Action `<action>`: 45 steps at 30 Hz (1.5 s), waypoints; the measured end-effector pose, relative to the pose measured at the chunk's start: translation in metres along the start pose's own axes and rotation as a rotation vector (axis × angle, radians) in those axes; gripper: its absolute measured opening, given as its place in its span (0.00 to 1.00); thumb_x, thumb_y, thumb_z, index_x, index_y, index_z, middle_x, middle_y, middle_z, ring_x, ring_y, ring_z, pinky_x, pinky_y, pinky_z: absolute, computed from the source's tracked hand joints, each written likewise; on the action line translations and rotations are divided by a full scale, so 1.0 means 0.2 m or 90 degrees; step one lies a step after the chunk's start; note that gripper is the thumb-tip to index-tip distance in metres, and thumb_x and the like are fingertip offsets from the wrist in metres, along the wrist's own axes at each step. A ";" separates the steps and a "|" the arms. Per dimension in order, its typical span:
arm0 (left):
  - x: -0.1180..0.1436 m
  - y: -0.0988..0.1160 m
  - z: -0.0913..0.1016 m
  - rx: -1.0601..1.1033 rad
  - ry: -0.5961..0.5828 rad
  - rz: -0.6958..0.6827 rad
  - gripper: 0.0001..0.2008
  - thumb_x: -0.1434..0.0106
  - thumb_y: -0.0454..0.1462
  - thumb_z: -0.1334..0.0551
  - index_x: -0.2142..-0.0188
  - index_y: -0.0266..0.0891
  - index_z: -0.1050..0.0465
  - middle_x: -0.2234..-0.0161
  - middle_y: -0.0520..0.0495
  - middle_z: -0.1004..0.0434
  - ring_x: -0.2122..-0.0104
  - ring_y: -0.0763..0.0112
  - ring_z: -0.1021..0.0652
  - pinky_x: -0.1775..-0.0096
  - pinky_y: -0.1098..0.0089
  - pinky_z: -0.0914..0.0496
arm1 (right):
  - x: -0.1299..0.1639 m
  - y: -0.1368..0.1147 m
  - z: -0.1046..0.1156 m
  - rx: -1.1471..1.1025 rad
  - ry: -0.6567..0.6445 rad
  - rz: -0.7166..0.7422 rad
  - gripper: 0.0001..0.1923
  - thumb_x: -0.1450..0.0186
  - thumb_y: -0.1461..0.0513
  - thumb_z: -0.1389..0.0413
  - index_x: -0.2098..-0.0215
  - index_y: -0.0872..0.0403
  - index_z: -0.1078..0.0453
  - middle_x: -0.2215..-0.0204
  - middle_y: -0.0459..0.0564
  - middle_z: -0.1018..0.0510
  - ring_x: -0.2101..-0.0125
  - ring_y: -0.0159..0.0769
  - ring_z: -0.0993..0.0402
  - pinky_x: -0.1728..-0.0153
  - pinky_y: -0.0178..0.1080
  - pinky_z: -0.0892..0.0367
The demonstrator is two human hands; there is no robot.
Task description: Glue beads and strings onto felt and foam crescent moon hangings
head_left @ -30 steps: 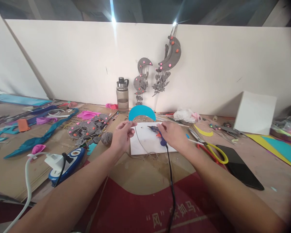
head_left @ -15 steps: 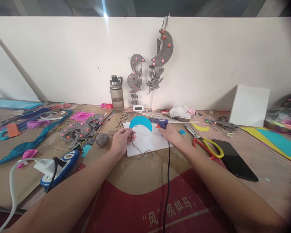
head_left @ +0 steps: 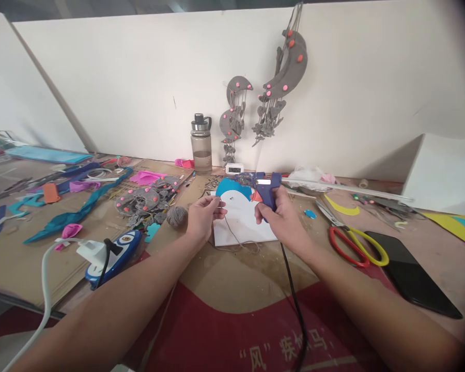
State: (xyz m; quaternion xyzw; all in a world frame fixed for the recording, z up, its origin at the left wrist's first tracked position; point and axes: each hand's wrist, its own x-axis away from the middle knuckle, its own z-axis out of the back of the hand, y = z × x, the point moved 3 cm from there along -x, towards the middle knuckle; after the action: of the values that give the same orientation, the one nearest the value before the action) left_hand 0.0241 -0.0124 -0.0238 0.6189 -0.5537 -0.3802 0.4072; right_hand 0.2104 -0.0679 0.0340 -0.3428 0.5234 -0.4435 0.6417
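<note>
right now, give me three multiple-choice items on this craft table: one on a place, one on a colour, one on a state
1. Where does the clear plastic water bottle stand?
A. on the black phone
B. by the white back wall, left of the grey hanging moon ornaments
C. in the left hand

2. What colours are the handles of the scissors?
A. red and yellow
B. both blue
C. both black

3. What is the right hand doing?
A. lying flat and empty
B. gripping the blue hot glue gun
C. holding the scissors

Answers: 1 B, the bottle stands at the wall beside the ornaments. 2 A, one loop is red, the other yellow. 3 B, the fingers wrap the gun's handle, while the left hand pinches a thin string.
</note>
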 end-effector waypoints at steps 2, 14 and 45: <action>0.00 0.01 0.00 0.003 -0.004 0.000 0.13 0.48 0.40 0.31 0.68 0.33 0.29 0.73 0.47 0.23 0.80 0.76 0.24 0.77 0.75 0.32 | 0.01 0.01 -0.01 0.053 -0.013 0.017 0.15 0.37 0.60 0.48 0.52 0.49 0.42 0.68 0.44 0.29 0.75 0.31 0.34 0.68 0.40 0.33; 0.01 0.02 -0.01 -0.012 -0.019 -0.003 0.15 0.49 0.41 0.30 0.69 0.34 0.30 0.74 0.48 0.23 0.80 0.75 0.24 0.77 0.74 0.31 | 0.03 0.01 -0.03 0.248 -0.097 0.048 0.23 0.33 0.56 0.51 0.42 0.51 0.46 0.55 0.56 0.26 0.55 0.46 0.30 0.54 0.47 0.35; 0.02 0.03 -0.01 -0.040 -0.025 -0.020 0.14 0.50 0.41 0.30 0.71 0.33 0.29 0.75 0.48 0.23 0.80 0.74 0.24 0.77 0.73 0.30 | 0.04 0.02 -0.06 0.342 -0.096 0.111 0.17 0.32 0.57 0.54 0.48 0.56 0.46 0.58 0.60 0.26 0.60 0.47 0.28 0.59 0.48 0.33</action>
State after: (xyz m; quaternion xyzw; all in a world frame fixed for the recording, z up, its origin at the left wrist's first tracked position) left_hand 0.0246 -0.0157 -0.0180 0.6069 -0.5398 -0.4155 0.4094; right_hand 0.2004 -0.0735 0.0247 -0.1462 0.3657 -0.4825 0.7823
